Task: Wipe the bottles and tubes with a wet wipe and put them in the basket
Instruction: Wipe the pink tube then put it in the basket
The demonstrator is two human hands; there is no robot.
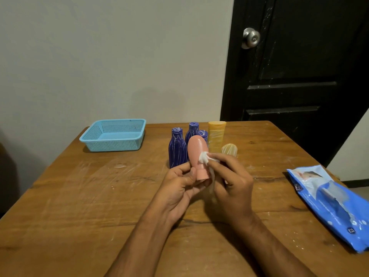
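My left hand (182, 183) grips a pink bottle (196, 152) by its cap end, with the rounded base pointing up and away from me. My right hand (232, 175) pinches a white wet wipe (204, 156) and presses it against the bottle's right side. Behind them stand three dark blue bottles (176, 148), a tall yellow tube (216, 135) and a small pale yellow bottle (229, 149), partly hidden by my right hand. A light blue mesh basket (113, 144) sits at the table's far left with nothing in it.
A blue pack of wet wipes (331, 204) lies at the right edge of the wooden table (79, 206). A black door (299, 66) with a metal knob stands behind the table on the right, a pale wall on the left.
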